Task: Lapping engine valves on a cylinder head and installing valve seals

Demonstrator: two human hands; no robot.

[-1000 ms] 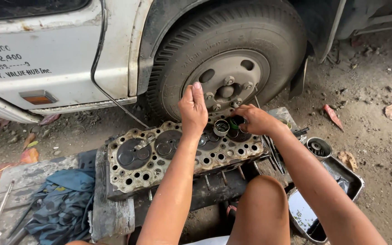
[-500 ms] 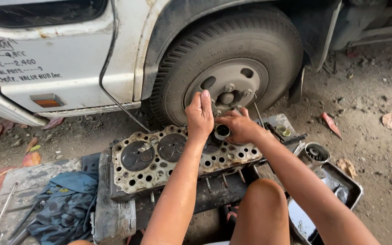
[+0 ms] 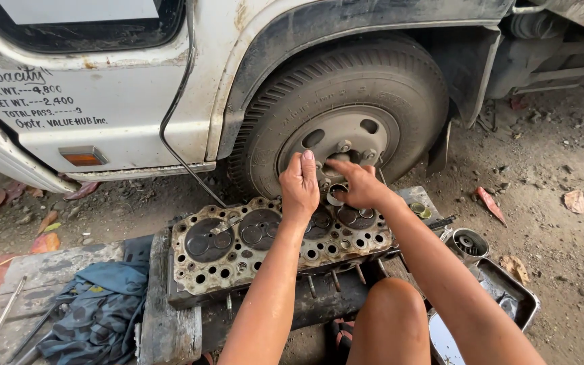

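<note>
1. Dirt ground (image 3: 549, 155) beside a white truck (image 3: 136, 81); its wheel (image 3: 346, 128) stands right behind the work.
2. Blue cloth (image 3: 96, 311) lies far left.
3. Cylinder head (image 3: 238, 247) lies flat on wooden blocks (image 3: 167, 331), long axis left-right.
4. Left hand (image 3: 300, 186) rests on its right half, fingers loosely curled.
5. Right hand (image 3: 356, 186) pinches a small ring-shaped part (image 3: 334, 195) between both hands.
6. Metal tray (image 3: 508, 290) sits right.

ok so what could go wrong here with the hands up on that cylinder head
The cylinder head lies tilted on a worn wooden block; pressure from the left hand might shift it. The small round part under the right hand could drop into the dirt ground and pick up grit. The metal tray beside the knee could get kicked.
</note>
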